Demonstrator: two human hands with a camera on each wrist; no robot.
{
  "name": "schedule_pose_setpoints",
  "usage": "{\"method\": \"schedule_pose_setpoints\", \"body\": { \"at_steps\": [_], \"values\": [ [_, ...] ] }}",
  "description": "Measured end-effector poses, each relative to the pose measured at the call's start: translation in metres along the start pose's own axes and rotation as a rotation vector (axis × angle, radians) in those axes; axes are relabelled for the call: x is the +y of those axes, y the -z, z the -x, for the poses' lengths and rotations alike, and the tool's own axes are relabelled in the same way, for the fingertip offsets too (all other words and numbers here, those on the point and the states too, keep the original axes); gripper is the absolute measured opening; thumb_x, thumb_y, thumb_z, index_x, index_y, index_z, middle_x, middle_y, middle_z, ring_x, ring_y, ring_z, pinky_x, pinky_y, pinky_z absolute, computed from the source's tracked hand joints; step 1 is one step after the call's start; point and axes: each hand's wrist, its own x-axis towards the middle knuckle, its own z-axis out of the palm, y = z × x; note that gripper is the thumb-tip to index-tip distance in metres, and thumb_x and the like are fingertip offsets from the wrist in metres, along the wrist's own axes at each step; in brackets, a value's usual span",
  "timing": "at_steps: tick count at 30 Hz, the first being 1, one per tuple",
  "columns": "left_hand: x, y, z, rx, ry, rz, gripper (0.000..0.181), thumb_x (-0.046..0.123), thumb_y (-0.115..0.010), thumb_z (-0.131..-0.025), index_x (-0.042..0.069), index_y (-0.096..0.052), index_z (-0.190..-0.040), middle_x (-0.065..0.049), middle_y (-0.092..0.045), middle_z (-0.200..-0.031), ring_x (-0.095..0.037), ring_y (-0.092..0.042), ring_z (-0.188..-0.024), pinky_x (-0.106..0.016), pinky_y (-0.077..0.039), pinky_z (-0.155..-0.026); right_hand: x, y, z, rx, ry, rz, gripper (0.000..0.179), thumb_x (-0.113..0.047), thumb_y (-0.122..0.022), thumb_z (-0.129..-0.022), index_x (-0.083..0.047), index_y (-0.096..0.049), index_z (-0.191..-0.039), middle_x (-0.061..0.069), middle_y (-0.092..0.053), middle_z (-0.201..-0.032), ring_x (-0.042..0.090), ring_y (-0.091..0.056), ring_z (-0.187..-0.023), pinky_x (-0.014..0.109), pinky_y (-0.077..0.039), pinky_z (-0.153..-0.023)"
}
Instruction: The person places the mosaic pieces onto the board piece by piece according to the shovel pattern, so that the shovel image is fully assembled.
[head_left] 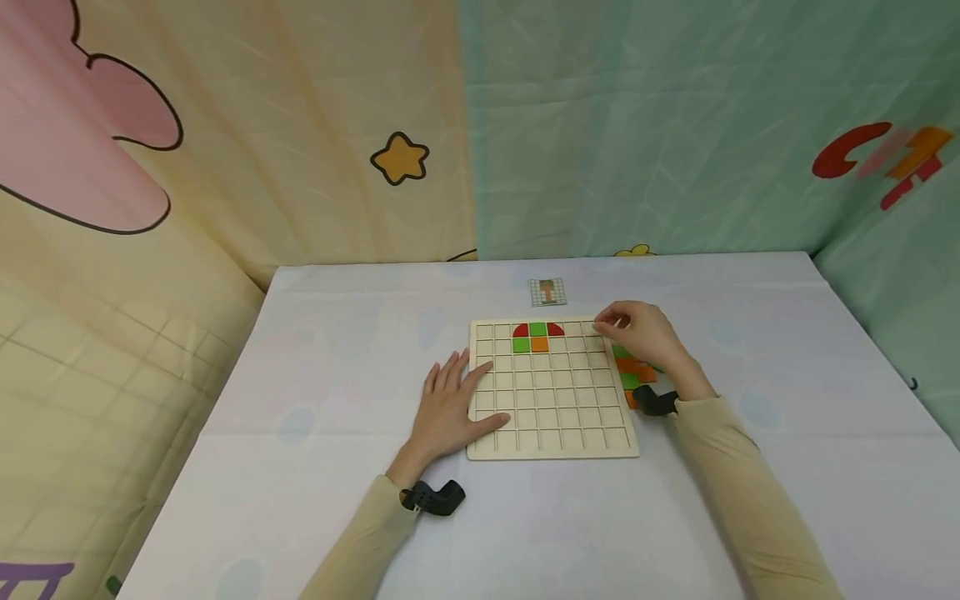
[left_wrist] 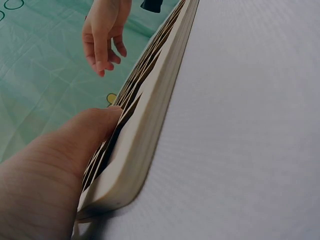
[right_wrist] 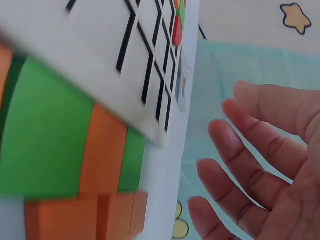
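My left hand [head_left: 447,410] lies spread at the left side of a wooden grid board [head_left: 555,408], its thumb [left_wrist: 102,122] over the grid near the edge. On the upper rows sit two red rounded tiles [head_left: 521,331], two green square tiles [head_left: 537,329] and an orange square tile [head_left: 539,344]. Above the board's upper right corner hovers my right hand [head_left: 641,331], fingers loosely bent, with nothing between thumb and fingertips [right_wrist: 225,137]. Under that wrist, beside the board's right edge, lie loose green and orange tiles [right_wrist: 47,135], partly hidden by the hand in the head view.
A small pattern card [head_left: 547,292] with a printed grid lies behind the board. The table [head_left: 337,333] has a white cloth, and printed curtains [head_left: 300,125] hang behind and at both sides. A black wrist camera [head_left: 442,497] is strapped to each wrist.
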Motion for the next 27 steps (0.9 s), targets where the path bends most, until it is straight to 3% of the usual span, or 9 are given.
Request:
{"method": "schedule_pose_setpoints", "body": {
  "at_steps": [10,21,27],
  "values": [
    [0.000,0.001,0.000,-0.003,0.000,0.009,0.081,0.067,-0.055,-0.081,0.021,-0.038,-0.146,-0.013,-0.018,-0.155,-0.026,-0.008,-0.142,-0.044,0.001,-0.112,0.021,0.010,0.012,-0.127,-0.105,0.014,0.028,-0.018,-0.071,-0.086,0.000,-0.068,-0.107,0.015,-0.061,-0.100,0.030,-0.054,-0.088,0.043,-0.047,-0.077],
    [0.001,0.002,0.000,-0.015,0.007,0.005,0.081,0.067,-0.055,-0.081,0.022,-0.037,-0.146,-0.012,-0.017,-0.155,-0.025,-0.006,-0.143,-0.043,0.002,-0.112,0.029,0.013,0.017,-0.178,-0.082,0.068,0.033,-0.016,-0.074,-0.083,0.003,-0.068,-0.109,0.014,-0.058,-0.095,0.027,-0.047,-0.082,0.039,-0.041,-0.071],
    [0.001,0.002,0.000,-0.018,0.009,0.004,0.081,0.068,-0.054,-0.081,0.022,-0.037,-0.146,-0.012,-0.017,-0.155,-0.025,-0.006,-0.143,-0.044,0.002,-0.112,0.033,0.013,0.020,-0.132,-0.028,0.034,0.028,-0.017,-0.076,-0.080,0.002,-0.071,-0.100,0.010,-0.056,-0.085,0.025,-0.045,-0.073,0.035,-0.039,-0.063]
  ]
}}
